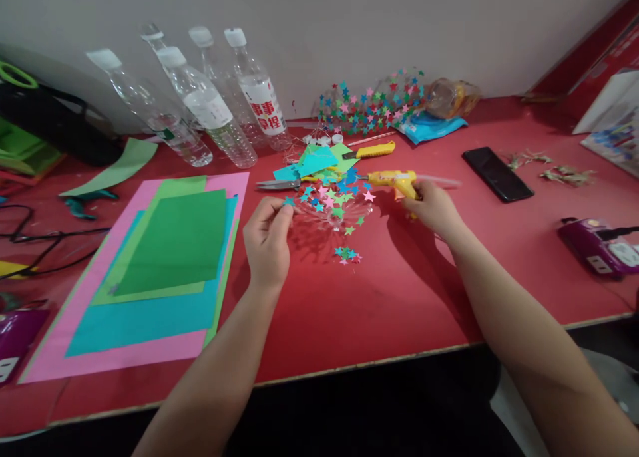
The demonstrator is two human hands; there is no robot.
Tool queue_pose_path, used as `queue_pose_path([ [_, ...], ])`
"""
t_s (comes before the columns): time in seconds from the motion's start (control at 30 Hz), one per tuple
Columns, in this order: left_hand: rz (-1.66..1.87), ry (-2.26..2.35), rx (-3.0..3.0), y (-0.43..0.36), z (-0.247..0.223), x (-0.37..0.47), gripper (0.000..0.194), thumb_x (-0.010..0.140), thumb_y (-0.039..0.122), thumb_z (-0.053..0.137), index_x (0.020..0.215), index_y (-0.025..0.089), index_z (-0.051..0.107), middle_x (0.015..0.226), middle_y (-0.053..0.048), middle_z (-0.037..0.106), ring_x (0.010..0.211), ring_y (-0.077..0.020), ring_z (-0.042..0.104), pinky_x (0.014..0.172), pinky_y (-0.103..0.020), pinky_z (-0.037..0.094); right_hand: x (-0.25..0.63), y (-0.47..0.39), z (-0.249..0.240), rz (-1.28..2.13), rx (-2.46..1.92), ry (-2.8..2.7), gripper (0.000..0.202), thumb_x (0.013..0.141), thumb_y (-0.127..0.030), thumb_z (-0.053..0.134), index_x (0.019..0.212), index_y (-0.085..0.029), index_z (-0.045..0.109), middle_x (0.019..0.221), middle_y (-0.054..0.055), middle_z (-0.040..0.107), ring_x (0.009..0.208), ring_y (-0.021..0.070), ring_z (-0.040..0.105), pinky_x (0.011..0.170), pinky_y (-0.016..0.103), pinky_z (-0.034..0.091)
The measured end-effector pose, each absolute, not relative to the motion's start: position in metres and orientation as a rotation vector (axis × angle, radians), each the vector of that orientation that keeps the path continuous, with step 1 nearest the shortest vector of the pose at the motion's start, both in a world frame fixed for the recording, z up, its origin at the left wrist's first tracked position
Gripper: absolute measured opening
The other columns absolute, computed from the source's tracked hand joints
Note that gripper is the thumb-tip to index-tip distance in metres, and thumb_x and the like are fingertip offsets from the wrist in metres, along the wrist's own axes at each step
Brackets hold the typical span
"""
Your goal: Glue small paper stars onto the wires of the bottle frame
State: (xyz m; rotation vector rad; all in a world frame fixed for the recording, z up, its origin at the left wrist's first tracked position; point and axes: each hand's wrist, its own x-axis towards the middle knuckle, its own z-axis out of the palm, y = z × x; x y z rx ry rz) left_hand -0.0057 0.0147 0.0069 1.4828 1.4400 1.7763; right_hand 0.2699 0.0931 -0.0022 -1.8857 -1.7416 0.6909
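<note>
Mid-table, the star-tipped plastic piece (337, 213) sat ahead of me. My left hand (268, 241) pinched at a blue star (288, 202) on its left; my right hand (433, 209) gripped the yellow glue gun (392, 177), nozzle (363, 177) toward the piece. Scissors (279, 185) just behind, phone (496, 173) farther right.
</note>
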Motion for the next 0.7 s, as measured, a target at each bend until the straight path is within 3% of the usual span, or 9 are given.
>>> queue_pose_path([
  [0.13,1.675,1.405,1.505,0.006,0.014,0.002,0.015,0.087,0.022,0.054,0.074,0.019,0.062,0.068,0.001,0.059,0.062,-0.0112,0.051,0.060,-0.025,0.040,0.265,0.085,0.015,1.029,-1.366,-1.297,0.034,0.064,-0.026,0.068,0.095,-0.019,0.056,0.082,-0.001,0.063,0.056,0.0100,0.057,0.054,0.024,0.045],
  [0.23,1.601,1.416,1.540,0.002,0.016,0.006,0.016,0.087,0.023,0.055,0.073,0.019,0.061,0.069,0.001,0.059,0.064,-0.0114,0.052,0.061,-0.025,0.040,0.256,0.069,0.029,1.266,-1.185,-1.196,0.024,0.064,-0.030,0.070,0.083,-0.019,0.059,0.068,-0.003,0.059,0.053,0.0094,0.054,0.050,0.023,0.043],
  [0.37,1.567,1.459,1.616,0.000,0.016,0.009,0.017,0.087,0.023,0.055,0.070,0.019,0.059,0.069,0.001,0.056,0.065,-0.0121,0.051,0.062,-0.026,0.040,0.245,0.047,0.034,1.466,-0.993,-1.272,0.021,0.069,-0.030,0.071,0.084,-0.019,0.061,0.077,0.000,0.064,0.046,0.0071,0.048,0.045,0.024,0.040],
  [0.5,1.540,1.479,1.691,-0.001,0.016,0.011,0.018,0.088,0.024,0.054,0.071,0.020,0.059,0.070,0.001,0.055,0.066,-0.0127,0.051,0.063,-0.026,0.040,0.237,0.031,0.034,1.464,-1.025,-1.520,0.029,0.079,-0.043,0.069,0.091,-0.017,0.066,0.074,0.001,0.064,0.048,0.0069,0.045,0.044,0.023,0.038],
  [0.7,1.498,1.500,1.780,-0.004,0.014,0.011,0.019,0.090,0.023,0.054,0.072,0.019,0.058,0.071,0.001,0.054,0.068,-0.0129,0.052,0.064,-0.027,0.039,0.227,0.018,0.040,1.209,-0.981,-1.805,0.029,0.080,-0.044,0.067,0.094,-0.019,0.068,0.084,0.004,0.070,0.072,0.0149,0.065,0.060,0.025,0.053],
])
